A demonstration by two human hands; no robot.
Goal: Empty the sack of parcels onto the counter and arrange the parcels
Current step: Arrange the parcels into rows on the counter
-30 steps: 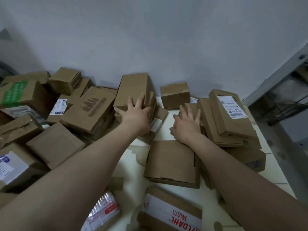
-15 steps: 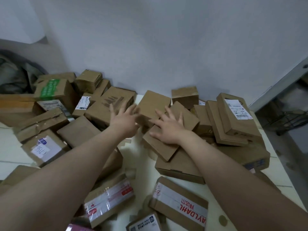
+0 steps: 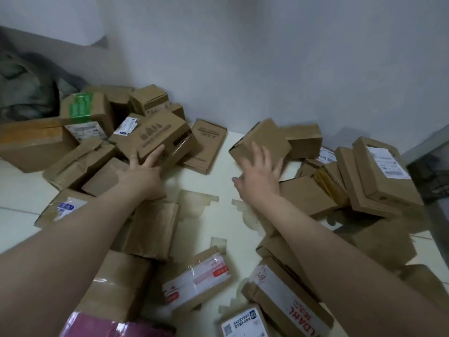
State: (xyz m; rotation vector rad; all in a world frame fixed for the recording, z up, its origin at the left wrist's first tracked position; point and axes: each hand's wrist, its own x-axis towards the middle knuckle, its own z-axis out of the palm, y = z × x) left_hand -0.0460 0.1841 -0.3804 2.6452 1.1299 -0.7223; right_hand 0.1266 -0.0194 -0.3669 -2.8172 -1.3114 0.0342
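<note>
Many brown cardboard parcels lie in two heaps on the pale counter (image 3: 218, 166). My left hand (image 3: 143, 173) presses straight fingers against the front of a box printed with tree shapes (image 3: 158, 135) in the left heap. My right hand (image 3: 260, 176) lies with spread fingers on a plain box (image 3: 264, 137) that is tilted up against the right heap. Neither hand curls round its box. A grey-green sack (image 3: 24, 93) lies crumpled at the far left against the wall.
A flat box (image 3: 206, 144) lies between the heaps near the wall. Flat labelled boxes (image 3: 381, 171) lean stacked at the right by the counter's edge and a metal frame (image 3: 427, 144). Taped parcels (image 3: 196, 280) and a red-lettered box (image 3: 291, 302) lie near me.
My hands have moved apart: the left one pushed the tree-print box leftward, the right one pushed its box rightward and tipped it up. A bare strip of counter now shows between them.
</note>
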